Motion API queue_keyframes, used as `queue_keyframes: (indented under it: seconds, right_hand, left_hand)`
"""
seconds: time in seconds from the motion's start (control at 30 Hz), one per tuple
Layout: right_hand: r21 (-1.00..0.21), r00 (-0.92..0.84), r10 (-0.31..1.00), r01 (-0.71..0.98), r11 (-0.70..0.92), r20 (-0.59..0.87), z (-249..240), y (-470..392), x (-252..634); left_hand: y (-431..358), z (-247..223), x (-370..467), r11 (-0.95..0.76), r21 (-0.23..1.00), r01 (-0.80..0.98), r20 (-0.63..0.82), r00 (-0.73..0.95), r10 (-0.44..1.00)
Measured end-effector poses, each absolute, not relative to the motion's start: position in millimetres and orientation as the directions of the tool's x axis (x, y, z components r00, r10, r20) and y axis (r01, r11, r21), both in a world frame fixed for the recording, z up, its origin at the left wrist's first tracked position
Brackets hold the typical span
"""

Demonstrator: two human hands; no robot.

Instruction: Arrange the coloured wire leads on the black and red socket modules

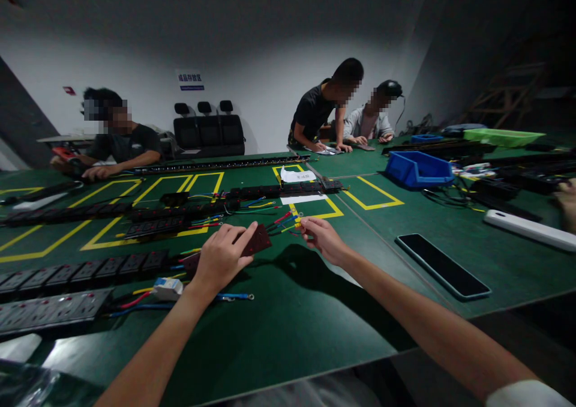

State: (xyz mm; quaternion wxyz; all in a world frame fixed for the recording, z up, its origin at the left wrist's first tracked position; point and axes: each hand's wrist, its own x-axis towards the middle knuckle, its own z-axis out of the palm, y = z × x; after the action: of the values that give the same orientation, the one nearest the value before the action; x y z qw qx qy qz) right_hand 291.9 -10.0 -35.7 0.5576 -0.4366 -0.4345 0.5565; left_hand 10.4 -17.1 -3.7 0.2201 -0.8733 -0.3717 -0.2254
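My left hand [224,256] is closed over a dark reddish-brown socket strip [260,241], gripping it above the table. Red, green and dark wires [282,220] come out of the strip's right end. My right hand [323,236] pinches these wires near their tips, where yellow sleeves and ring terminals [296,213] show. Just left of my left wrist lies a small white-and-blue block [167,288] among thicker wires. A blue wire with a ring terminal [247,297] sticks out past my left forearm.
Black socket strips [54,311] with loose wires cover the left of the green table [288,359]. To the right lie a phone [443,266], a white bar [531,230] and a blue bin [418,170]. Several people are at the table; one person [321,113] leans over papers.
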Motion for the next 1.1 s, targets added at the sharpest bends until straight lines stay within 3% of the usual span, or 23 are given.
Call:
queue_keyframes:
  seconds: [0.13, 0.27, 0.4, 0.7, 0.87, 1.1]
  right_hand:
    - [-0.930, -0.015, 0.998, -0.363, -0.065, -0.064, -34.9, -9.7, 291.7]
    - [-0.927, -0.012, 0.997, -0.370, -0.069, -0.070, -35.8, -8.5, 291.1]
    - [-0.967, 0.029, 0.999, -0.256, -0.014, -0.023, -36.0, -9.9, 289.7]
    - [-0.950, 0.131, 0.945, 0.123, 0.286, 0.301, -43.6, -6.9, 290.3]
    - [-0.914, 0.122, 0.929, 0.262, 0.310, 0.350, -53.8, 0.9, 295.5]
    - [-0.890, 0.093, 0.920, 0.306, 0.338, 0.381, -59.1, 1.8, 297.5]
  left_hand:
    - [-17.4, -3.9, 11.2, -0.648, -0.206, 0.734, 0.567, 0.629, 0.532]
    - [-18.1, -3.3, 12.1, -0.644, -0.203, 0.738, 0.562, 0.626, 0.540]
    - [-16.9, -3.8, 11.6, -0.628, -0.205, 0.751, 0.551, 0.619, 0.560]
    - [-20.2, -1.1, 14.0, -0.624, -0.198, 0.755, 0.513, 0.623, 0.591]
    - [-21.7, 0.3, 14.4, -0.613, -0.227, 0.757, 0.507, 0.629, 0.589]
    - [-21.5, -1.2, 15.1, -0.601, -0.225, 0.767, 0.473, 0.625, 0.621]
